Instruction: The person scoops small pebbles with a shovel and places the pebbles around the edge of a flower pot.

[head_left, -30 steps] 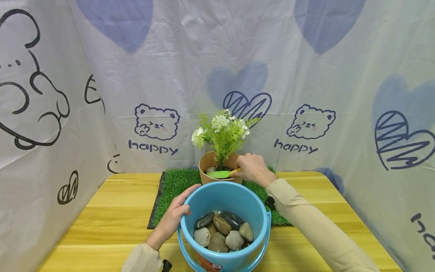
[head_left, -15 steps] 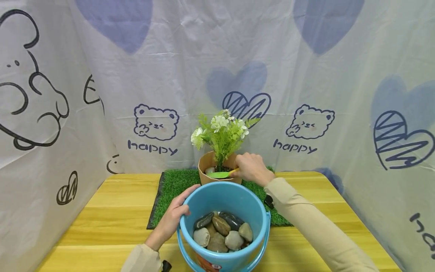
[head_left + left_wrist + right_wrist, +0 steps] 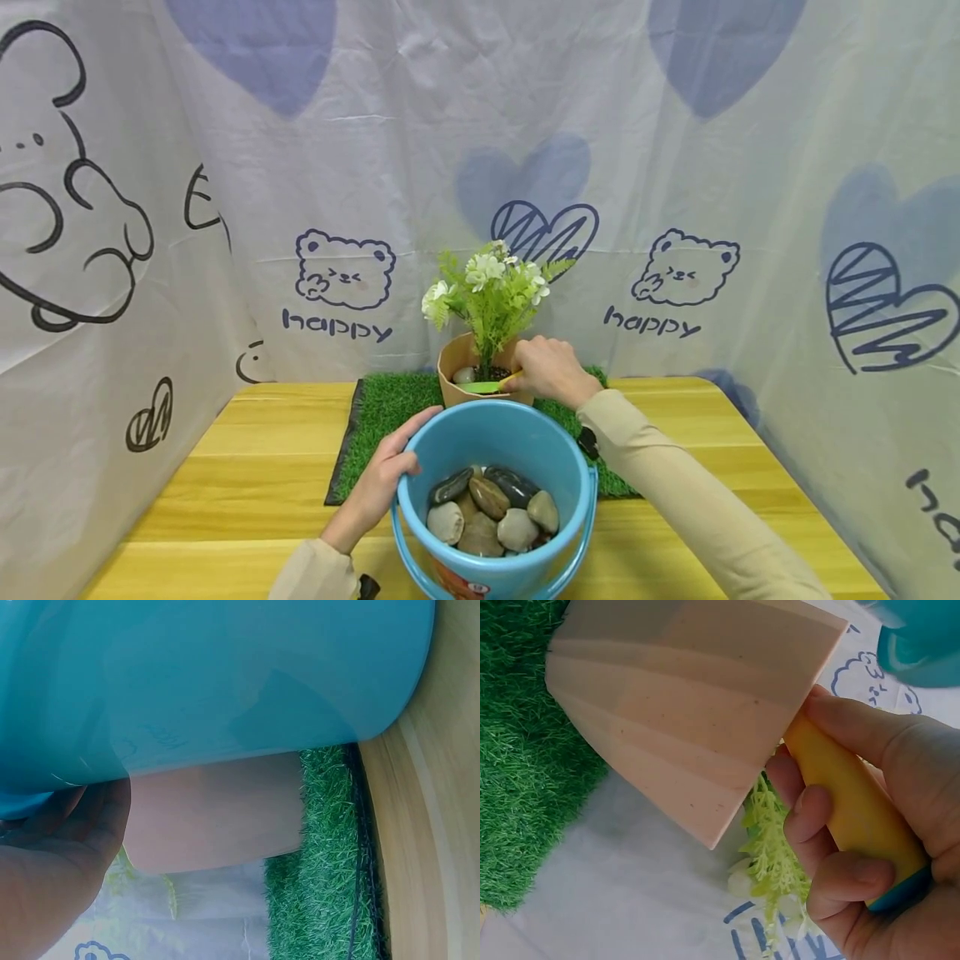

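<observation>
My right hand [image 3: 553,367] grips the yellow handle [image 3: 855,802] of a small garden trowel, fingers wrapped round it. Its green blade [image 3: 480,387] lies low inside the front of a tan faceted flowerpot [image 3: 452,367]. In the pot stand a leafy plant with white flowers [image 3: 491,287], dark soil and a pale stone [image 3: 464,375]. My left hand [image 3: 382,475] holds the left rim of a blue bucket [image 3: 498,421], thumb over the edge and fingers along the outside. Smooth stones [image 3: 487,508], grey, brown and black, cover the bucket's bottom.
Under the pot lies a green artificial grass mat [image 3: 386,417] on a yellow wooden table [image 3: 247,467]. The bucket stands in front of the pot, overlapping its base in the head view. White curtains [image 3: 390,167] with printed drawings enclose the back and sides.
My right hand has shifted slightly left, and the trowel's blade has sunk a little lower in the pot. The left hand and bucket stay in place.
</observation>
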Tool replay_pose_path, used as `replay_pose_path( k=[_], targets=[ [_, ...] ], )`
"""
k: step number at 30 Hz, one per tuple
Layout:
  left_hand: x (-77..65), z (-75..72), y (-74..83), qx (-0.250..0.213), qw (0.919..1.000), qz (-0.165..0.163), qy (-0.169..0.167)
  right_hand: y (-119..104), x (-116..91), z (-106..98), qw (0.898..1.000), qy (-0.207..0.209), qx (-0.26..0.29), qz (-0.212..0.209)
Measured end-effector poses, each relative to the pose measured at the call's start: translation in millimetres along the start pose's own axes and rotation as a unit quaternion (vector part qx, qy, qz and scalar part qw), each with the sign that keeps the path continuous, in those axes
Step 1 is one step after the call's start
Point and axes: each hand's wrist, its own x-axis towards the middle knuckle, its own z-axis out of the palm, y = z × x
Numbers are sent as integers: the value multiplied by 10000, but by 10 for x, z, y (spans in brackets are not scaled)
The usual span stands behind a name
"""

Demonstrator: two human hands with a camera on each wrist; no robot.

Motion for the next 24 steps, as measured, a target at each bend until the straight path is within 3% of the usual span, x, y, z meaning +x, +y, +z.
replay_pose_path(
  k=[24],
  targets=[
    [3, -10, -18, 23, 10000, 45, -18, 73, -65, 38, 9996, 225, 151, 74]
  ],
)
